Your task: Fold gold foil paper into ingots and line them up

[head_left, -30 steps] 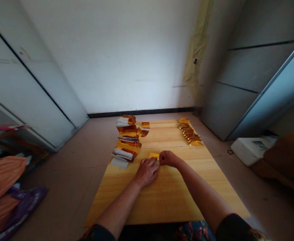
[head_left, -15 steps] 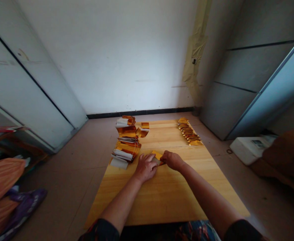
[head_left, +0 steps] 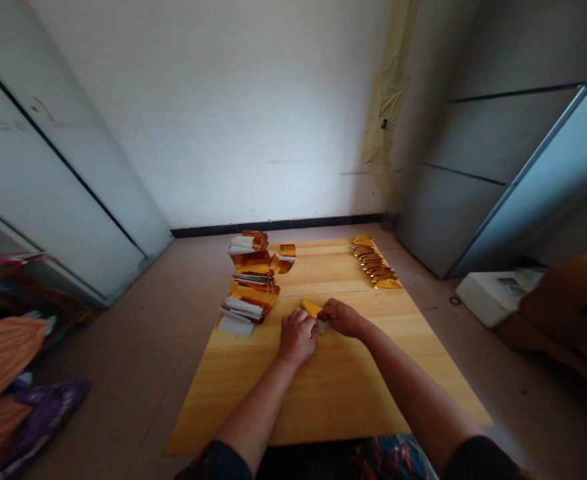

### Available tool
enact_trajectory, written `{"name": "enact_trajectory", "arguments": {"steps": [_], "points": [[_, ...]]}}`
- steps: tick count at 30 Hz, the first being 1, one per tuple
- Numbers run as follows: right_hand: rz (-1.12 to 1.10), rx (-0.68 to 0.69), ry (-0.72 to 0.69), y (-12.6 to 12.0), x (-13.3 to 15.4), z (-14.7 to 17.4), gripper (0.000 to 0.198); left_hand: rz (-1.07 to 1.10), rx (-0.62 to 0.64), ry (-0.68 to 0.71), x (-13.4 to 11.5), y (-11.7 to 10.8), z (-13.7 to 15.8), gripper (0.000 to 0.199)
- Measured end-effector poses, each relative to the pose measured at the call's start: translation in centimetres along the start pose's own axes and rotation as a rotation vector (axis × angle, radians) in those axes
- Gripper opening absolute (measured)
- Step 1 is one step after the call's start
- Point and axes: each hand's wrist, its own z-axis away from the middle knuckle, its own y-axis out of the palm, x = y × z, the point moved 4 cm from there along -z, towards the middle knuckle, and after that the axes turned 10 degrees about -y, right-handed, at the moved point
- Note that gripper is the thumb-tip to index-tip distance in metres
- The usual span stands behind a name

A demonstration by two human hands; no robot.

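A sheet of gold foil paper [head_left: 311, 308] with a pale underside lies partly folded on the wooden table [head_left: 343, 393]. My left hand [head_left: 297, 335] presses on its near left side, fingers bent over the paper. At the right edge, my right hand [head_left: 342, 317] pinches the paper between thumb and fingers. Both hands cover much of the sheet, so its exact folds are hidden. To the left sit fanned stacks of gold foil paper [head_left: 254, 290], some with white backs up. A row of folded gold paper pieces [head_left: 376, 265] overlaps along the far right edge.
Beyond the table stands a white wall [head_left: 253, 133] with a dark baseboard. A grey cabinet [head_left: 503, 133] is at the right, near a white box [head_left: 488, 297] on the floor. Orange and purple bags [head_left: 8, 373] lie at the left.
My left hand has moved slightly right, closer to my right hand. The gold paper now shows a narrower, more pointed shape between them. The view has shifted slightly.
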Motion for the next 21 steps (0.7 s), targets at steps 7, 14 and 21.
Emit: {"name": "enact_trajectory", "arguments": {"steps": [7,14,21], "points": [[-0.06,0.029,-0.082,-0.1,-0.6,0.0,0.035,0.028,0.027,0.054,0.5,-0.3,-0.1,0.029],[-0.194,-0.088,-0.112,0.1,-1.1,0.9,0.031,0.05,-0.063,0.054,0.3,-0.1,0.2,0.01],[-0.22,-0.156,-0.122,0.3,-1.1,1.0,0.026,0.03,-0.084,-0.052,0.0,0.0,-0.3,0.009]]}}
